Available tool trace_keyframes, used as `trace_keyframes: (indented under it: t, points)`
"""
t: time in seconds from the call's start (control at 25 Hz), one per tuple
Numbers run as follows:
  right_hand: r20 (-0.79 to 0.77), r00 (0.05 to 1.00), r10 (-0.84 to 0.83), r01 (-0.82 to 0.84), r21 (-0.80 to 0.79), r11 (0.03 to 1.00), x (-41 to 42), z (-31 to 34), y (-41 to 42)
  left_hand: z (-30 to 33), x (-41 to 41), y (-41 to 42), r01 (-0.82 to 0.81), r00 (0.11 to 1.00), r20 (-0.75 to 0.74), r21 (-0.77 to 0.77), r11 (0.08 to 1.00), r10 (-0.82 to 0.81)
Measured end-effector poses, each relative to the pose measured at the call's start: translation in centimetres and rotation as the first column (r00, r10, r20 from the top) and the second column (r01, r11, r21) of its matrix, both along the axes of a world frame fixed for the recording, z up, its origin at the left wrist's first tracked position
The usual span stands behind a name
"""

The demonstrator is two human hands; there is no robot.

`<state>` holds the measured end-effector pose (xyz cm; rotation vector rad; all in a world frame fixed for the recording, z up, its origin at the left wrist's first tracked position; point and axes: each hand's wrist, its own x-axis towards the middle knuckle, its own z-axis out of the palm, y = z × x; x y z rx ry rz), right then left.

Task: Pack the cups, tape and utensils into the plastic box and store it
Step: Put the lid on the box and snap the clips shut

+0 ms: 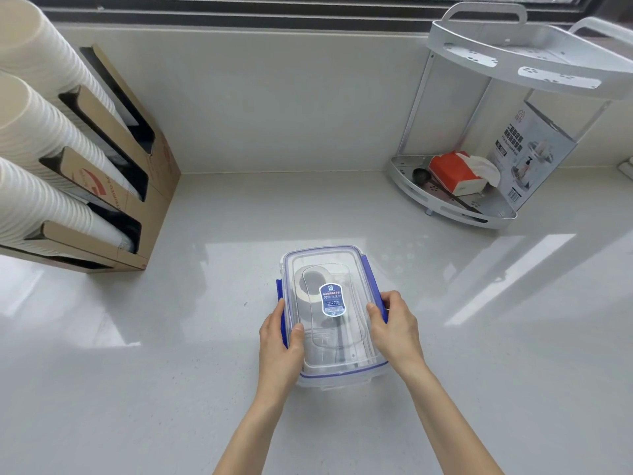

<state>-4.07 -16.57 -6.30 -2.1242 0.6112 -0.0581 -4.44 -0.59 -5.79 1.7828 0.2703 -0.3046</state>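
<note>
A clear plastic box [329, 258] with blue side clasps and a blue-labelled lid stands on the pale countertop in front of me, its lid on. Through the lid I make out a roll of tape [310, 284], a clear cup [323, 341] and a dark utensil handle [342, 341]. My left hand [279, 341] presses against the box's left side over the blue clasp, thumb on the lid. My right hand [394, 323] grips the right side at the other clasp, thumb on the lid edge.
A cardboard dispenser [137, 173] with long stacks of white paper cups [37, 138] stands at the left. At the back right is a white two-tier corner rack [459, 210] holding an orange tissue pack [452, 173], a dark spoon and a printed box.
</note>
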Motion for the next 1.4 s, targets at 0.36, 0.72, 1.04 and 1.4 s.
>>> trace_keyframes:
  t: [0.36,0.72,1.04,1.4]
  points:
    - [-0.023,1.000,0.017,-0.016,0.032,0.999,0.1,0.1,-0.4,0.4,0.6,1.0,-0.021,0.992,-0.129,-0.122,0.992,0.005]
    - [-0.027,0.999,0.020,-0.019,0.039,0.999,0.1,0.2,-0.2,0.2,0.4,-0.1,-0.016,1.000,0.002,0.094,0.995,0.016]
    - [-0.018,1.000,0.013,-0.013,0.019,1.000,0.0,0.2,-0.1,-0.2,0.2,-0.8,-0.016,0.997,0.076,0.203,0.979,0.000]
    - [0.068,0.997,-0.036,0.025,0.163,0.986,-1.1,-0.5,-0.1,0.5,1.1,1.3,0.006,0.992,-0.127,-0.127,0.992,-0.022]
